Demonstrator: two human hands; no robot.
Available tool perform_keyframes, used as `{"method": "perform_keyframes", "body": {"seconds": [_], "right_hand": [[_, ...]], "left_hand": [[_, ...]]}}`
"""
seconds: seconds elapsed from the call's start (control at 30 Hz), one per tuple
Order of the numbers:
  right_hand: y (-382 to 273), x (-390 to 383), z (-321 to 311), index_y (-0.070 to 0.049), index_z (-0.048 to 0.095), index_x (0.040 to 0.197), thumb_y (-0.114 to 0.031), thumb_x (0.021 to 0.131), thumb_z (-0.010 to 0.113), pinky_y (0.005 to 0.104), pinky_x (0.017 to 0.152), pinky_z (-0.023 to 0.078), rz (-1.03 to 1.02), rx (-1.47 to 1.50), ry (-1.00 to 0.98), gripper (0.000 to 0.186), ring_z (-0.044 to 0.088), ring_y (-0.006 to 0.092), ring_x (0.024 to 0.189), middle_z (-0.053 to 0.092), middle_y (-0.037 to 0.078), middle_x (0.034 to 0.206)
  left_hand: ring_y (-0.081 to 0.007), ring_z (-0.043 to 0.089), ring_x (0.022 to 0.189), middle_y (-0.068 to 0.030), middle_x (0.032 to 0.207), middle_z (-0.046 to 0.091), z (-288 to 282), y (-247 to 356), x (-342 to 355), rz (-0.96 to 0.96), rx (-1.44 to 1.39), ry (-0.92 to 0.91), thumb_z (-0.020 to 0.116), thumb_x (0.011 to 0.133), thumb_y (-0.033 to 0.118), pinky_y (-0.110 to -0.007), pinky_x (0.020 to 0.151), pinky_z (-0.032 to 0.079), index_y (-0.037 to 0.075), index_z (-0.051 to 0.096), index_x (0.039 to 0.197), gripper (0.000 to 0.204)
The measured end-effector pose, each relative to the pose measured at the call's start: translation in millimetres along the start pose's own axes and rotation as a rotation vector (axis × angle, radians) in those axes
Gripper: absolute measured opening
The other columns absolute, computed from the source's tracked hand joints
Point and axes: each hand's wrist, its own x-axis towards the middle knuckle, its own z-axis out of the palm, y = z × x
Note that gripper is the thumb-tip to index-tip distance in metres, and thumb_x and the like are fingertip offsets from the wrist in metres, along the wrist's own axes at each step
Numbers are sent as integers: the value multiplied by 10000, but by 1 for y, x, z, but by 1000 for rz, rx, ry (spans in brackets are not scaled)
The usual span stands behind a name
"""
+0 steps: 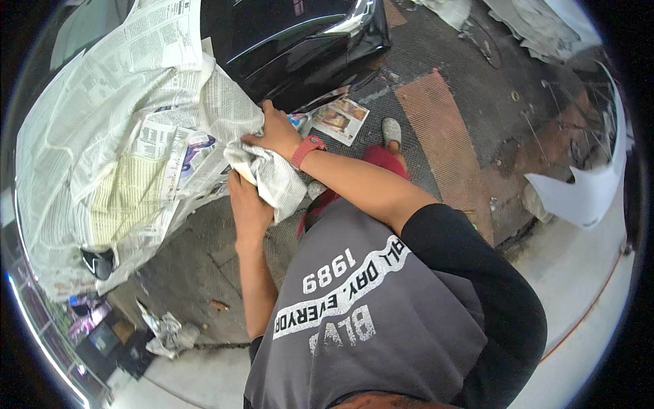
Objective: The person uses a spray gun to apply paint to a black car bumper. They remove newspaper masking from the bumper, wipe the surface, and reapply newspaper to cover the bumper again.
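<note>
A black car (286, 48) stands before me, its left part covered with newspaper sheets (129, 88) and thin, whitish translucent sheeting (51, 198). At the edge of this covering, my right hand (279, 133), with a red watch (308, 148) on its wrist, has its fingers curled on the paper. Below it my left hand (249, 204) grips the lower side of the same crumpled newspaper (276, 178). The loose end of that sheet hangs between my hands, in front of my body. The left fingertips are partly hidden by paper.
A printed page (342, 119) lies on the dark ribbed floor beside the car. Further right are a reddish mat strip (439, 123) and a white curved panel (589, 184) on a wire stand. Crumpled paper (167, 334) lies lower left. A black mirror (99, 262) pokes through the covering.
</note>
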Motion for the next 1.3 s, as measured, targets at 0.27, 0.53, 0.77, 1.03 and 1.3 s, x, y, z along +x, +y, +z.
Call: {"method": "perform_keyframes", "body": {"seconds": [0.27,0.53,0.77,1.03,1.3], "right_hand": [[17,9,19,-12,520,1243,-298,864,859,552,943,560,-30,20,176,583,694,524,1090,740,313,1089],[25,9,29,-15,534,1245,-195,816,837,556,915,573,-40,22,206,555,694,478,1094,731,293,1085],[36,18,34,-8,557,1219,-141,829,820,540,969,559,-149,7,203,488,682,473,1106,731,255,1113],[26,-7,26,-12,612,1249,-37,834,725,486,992,551,-155,-33,224,431,636,383,1154,696,176,1179],[38,-9,39,-13,593,1262,17,788,742,473,1008,534,-255,62,283,497,606,375,1176,657,166,1231]], "left_hand": [[-412,648,1311,-273,1367,683,-132,-14,34,9,-51,-504,811,843,115,-450,1077,520,177,451,1643,880],[-377,469,1476,-193,1506,556,-180,24,94,298,479,-348,1027,476,363,-509,1161,460,288,456,1643,1302],[-541,67,1624,-203,1791,147,-147,3,177,527,398,-304,867,297,834,-779,1244,133,366,307,1702,1583],[-502,141,1629,-144,1792,202,-93,-52,242,561,705,-173,822,539,828,-871,1170,115,368,277,1708,1369],[-458,82,1651,-80,1814,145,-94,-77,273,669,595,-270,640,831,827,-870,1174,67,318,222,1729,1113]]}}
